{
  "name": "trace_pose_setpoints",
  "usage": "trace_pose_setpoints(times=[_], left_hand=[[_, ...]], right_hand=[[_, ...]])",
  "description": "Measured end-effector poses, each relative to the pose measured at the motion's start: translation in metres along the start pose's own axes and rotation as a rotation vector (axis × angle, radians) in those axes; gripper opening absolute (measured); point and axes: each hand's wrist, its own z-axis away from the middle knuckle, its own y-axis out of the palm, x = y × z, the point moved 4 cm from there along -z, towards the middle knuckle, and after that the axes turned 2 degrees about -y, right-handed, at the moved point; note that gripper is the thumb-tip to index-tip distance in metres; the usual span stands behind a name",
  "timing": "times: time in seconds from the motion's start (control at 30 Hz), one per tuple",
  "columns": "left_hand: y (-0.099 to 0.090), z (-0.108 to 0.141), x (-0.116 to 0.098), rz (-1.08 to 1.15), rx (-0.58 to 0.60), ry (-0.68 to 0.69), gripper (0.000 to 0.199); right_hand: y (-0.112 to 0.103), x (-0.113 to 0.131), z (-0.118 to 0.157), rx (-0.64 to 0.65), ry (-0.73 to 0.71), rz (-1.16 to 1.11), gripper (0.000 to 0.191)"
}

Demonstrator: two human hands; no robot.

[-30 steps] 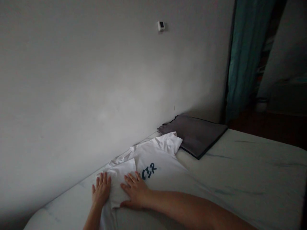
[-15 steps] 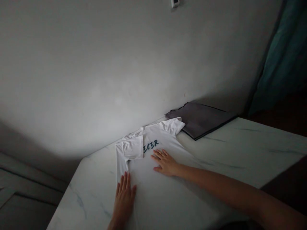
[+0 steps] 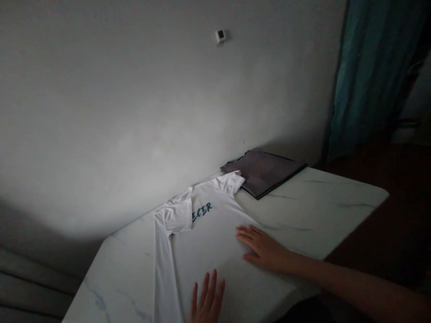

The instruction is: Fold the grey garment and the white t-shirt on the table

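Note:
A white T-shirt (image 3: pixel 202 242) with dark green lettering lies spread on the table. Its left side is folded inward, with that sleeve lying over the front and covering part of the lettering. My left hand (image 3: pixel 208 298) is at the bottom of the view, fingers spread, over the lower part of the shirt; whether it touches the cloth I cannot tell. My right hand (image 3: pixel 261 246) rests flat near the shirt's right edge, fingers stretched out. Neither hand holds anything.
A folded dark grey cloth (image 3: pixel 266 172) lies at the back beside the right sleeve. The marble-patterned table (image 3: pixel 343 197) stands against a pale wall (image 3: pixel 134 112). A small white device (image 3: pixel 220 37) is on the wall. A teal curtain (image 3: pixel 367 80) hangs at the right.
My left hand has moved right, from the shirt's folded left edge to over its lower middle. My right hand has slid from beside the lettering toward the right edge. The view has shifted right.

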Motion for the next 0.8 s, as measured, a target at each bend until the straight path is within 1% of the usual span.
trace_pose_setpoints(times=[0.03,0.07,0.13,0.2,0.23,0.3,0.37,0.4,0.47,0.5,0.57,0.63,0.7,0.8], left_hand=[[-0.014,-0.025,-0.002,0.061,0.004,0.086,0.057],[-0.03,-0.054,-0.002,0.122,-0.006,0.113,0.048],[-0.058,-0.123,-0.001,0.245,-0.059,0.033,0.031],[-0.071,-0.199,-0.005,0.305,-0.05,-0.066,0.025],[-0.072,-0.236,-0.01,0.308,-0.041,-0.117,0.024],[-0.066,-0.304,-0.024,0.3,-0.072,-0.154,0.032],[-0.051,-0.356,-0.037,0.281,-0.118,-0.233,0.042],[-0.042,-0.376,-0.042,0.269,-0.129,-0.287,0.047],[-0.025,-0.404,-0.048,0.245,-0.127,-0.395,0.055],[-0.017,-0.413,-0.048,0.251,-0.126,-0.444,0.057],[-0.008,-0.424,-0.043,0.3,-0.152,-0.525,0.053],[-0.006,-0.429,-0.032,0.368,-0.194,-0.58,0.047],[-0.008,-0.431,-0.016,0.419,-0.213,-0.614,0.04],[-0.016,-0.427,0.017,0.496,-0.24,-0.673,0.025]], right_hand=[[-0.005,-0.004,0.001,-0.021,0.034,-0.022,0.053],[-0.01,-0.01,0.002,-0.051,0.083,-0.043,0.047],[-0.022,-0.021,0.004,-0.13,0.196,-0.077,0.04],[-0.031,-0.032,0.009,-0.207,0.294,-0.088,0.037],[-0.034,-0.037,0.013,-0.229,0.337,-0.09,0.037],[-0.033,-0.046,0.019,-0.237,0.413,-0.108,0.039],[-0.026,-0.052,0.023,-0.224,0.45,-0.151,0.043],[-0.022,-0.054,0.023,-0.216,0.452,-0.175,0.045],[-0.016,-0.057,0.018,-0.198,0.461,-0.209,0.05],[-0.014,-0.059,0.015,-0.18,0.472,-0.222,0.054],[-0.013,-0.06,0.006,-0.12,0.508,-0.249,0.061],[-0.015,-0.059,0.0,-0.048,0.541,-0.256,0.061],[-0.019,-0.057,-0.003,0.008,0.565,-0.232,0.055],[-0.023,-0.05,-0.002,0.072,0.589,-0.175,0.051]])
